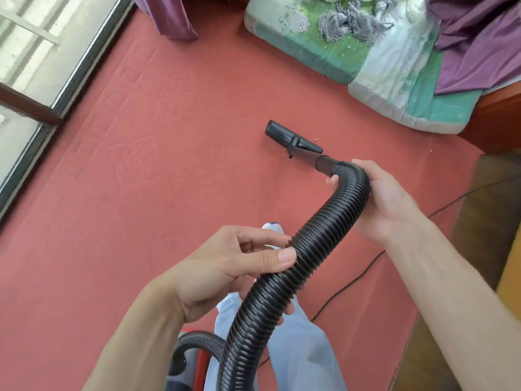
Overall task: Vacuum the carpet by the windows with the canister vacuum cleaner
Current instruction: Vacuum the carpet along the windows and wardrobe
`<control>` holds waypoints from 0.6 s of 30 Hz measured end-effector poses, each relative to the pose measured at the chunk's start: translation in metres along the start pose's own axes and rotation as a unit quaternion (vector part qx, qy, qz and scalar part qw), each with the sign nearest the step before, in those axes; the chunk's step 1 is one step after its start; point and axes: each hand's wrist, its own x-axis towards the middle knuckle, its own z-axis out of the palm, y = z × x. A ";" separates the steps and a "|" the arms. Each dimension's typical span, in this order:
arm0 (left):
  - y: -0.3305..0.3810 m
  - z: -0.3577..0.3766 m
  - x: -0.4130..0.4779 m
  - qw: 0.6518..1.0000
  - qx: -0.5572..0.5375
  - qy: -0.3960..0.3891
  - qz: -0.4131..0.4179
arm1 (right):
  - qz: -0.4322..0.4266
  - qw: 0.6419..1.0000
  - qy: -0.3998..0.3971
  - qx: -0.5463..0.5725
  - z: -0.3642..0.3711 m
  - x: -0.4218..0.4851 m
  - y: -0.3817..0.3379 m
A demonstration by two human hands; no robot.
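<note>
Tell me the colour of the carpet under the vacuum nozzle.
Salmon red, with a faint embossed pattern, seen in the head view: carpet, nozzle.

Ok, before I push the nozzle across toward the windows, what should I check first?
1. Front grip: right hand grips the hose just behind the nozzle: ok.
2. Rear grip: left hand holds the hose lower down: ok.
3. Nozzle joined to the hose end: ok.
4. Nozzle flat on the red carpet: cannot tell.
5. Power cord lies off to the right, away from the path to the windows: ok.
6. Canister switched on: cannot tell.
</note>
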 end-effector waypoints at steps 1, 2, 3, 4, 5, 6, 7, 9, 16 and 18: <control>-0.004 0.000 -0.001 1.000 -0.006 -0.008 -0.007 | 0.002 1.000 0.008 0.012 -0.003 -0.003 0.006; -0.008 -0.001 -0.002 1.000 -0.014 -0.013 -0.013 | 0.003 1.000 0.017 0.014 -0.006 -0.003 0.012; -0.012 -0.002 -0.002 0.999 -0.022 -0.017 -0.017 | 0.006 1.000 0.026 0.009 -0.008 -0.002 0.018; -0.016 -0.003 -0.003 0.999 -0.029 -0.020 -0.018 | 0.008 0.999 0.032 0.002 -0.010 -0.001 0.024; -0.018 -0.004 -0.003 0.999 -0.033 -0.020 -0.018 | 0.010 0.999 0.034 -0.002 -0.010 0.002 0.029; -0.020 -0.006 -0.003 0.999 -0.034 -0.015 -0.015 | 0.012 0.999 0.034 -0.002 -0.010 0.006 0.033; -0.021 -0.007 -0.002 1.000 -0.029 -0.003 -0.012 | 0.015 0.999 0.034 -0.001 -0.009 0.013 0.037; -0.022 -0.007 0.003 0.999 -0.006 0.053 -0.006 | 0.022 0.999 0.043 -0.001 -0.006 0.027 0.042; -0.025 0.015 0.032 0.979 -0.005 0.202 0.006 | 0.012 0.997 0.057 -0.044 -0.001 0.060 0.035; -0.020 0.016 0.031 0.984 -0.014 0.175 0.016 | -0.002 0.998 0.052 -0.032 0.003 0.055 0.022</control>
